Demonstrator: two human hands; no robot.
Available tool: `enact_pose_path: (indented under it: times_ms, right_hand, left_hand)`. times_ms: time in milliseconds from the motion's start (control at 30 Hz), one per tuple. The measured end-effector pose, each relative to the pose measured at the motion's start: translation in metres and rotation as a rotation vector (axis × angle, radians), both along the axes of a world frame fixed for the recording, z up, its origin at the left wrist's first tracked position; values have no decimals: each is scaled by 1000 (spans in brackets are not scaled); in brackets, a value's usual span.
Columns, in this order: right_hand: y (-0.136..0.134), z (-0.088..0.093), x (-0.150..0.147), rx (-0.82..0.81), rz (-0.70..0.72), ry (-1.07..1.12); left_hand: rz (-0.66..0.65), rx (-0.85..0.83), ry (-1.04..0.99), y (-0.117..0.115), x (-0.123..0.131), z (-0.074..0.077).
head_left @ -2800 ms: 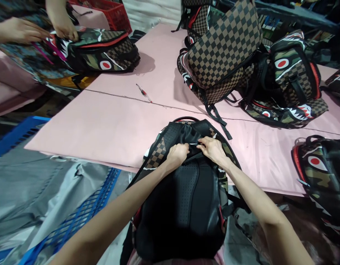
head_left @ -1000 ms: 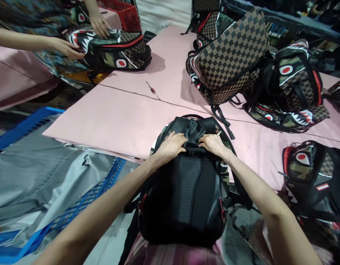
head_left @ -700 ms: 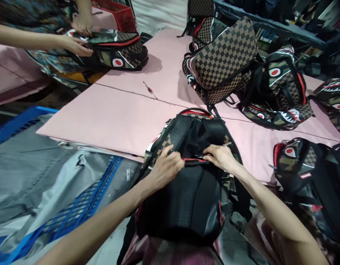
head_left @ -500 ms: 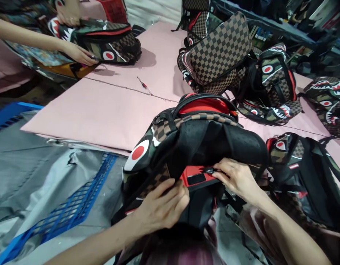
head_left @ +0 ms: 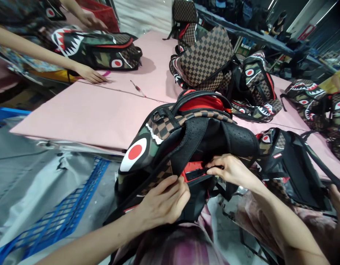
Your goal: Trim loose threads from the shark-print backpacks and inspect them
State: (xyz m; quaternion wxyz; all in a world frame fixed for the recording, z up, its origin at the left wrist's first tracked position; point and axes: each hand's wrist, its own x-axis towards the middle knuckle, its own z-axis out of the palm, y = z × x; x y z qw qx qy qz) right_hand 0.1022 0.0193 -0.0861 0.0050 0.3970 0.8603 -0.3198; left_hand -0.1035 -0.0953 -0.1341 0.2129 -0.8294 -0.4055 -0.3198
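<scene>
Over your lap, beside the pink tabletop [head_left: 84, 114], is a black leather-look backpack [head_left: 196, 138] with brown-checked, camouflage sides. Your left hand [head_left: 168, 198] closes its fingers on the open, red-lined pocket [head_left: 194, 166]; your right hand [head_left: 233, 171] pinches a slim black piece [head_left: 219, 167]. Uneven pulling could snag the lining.

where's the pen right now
In the head view, the pen lies left of centre on the pink table, by the dark seam, right of a co-worker's hand and beyond the backpack being handled.
</scene>
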Motion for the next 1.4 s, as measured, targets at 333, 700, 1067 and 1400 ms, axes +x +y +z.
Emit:
enact_pose_path:
  times_ms: [333,700,1067,1400]
  right_hand:
    - [-8,-2,-10,-232,-47,153]
    - [-3,-9,-17,-139,73,167]
    - [-2,-23,-17,-310,-203,294]
    - [13,-51,-36,-291,-277,410]
  left_hand:
    - [-34,9,-41,-8,2,-2]
    - [-61,82,-50,-4,-2,-8]
    - [-64,100,-125,5,-3,-18]
    - [168,-78,32,41,-15,-18]
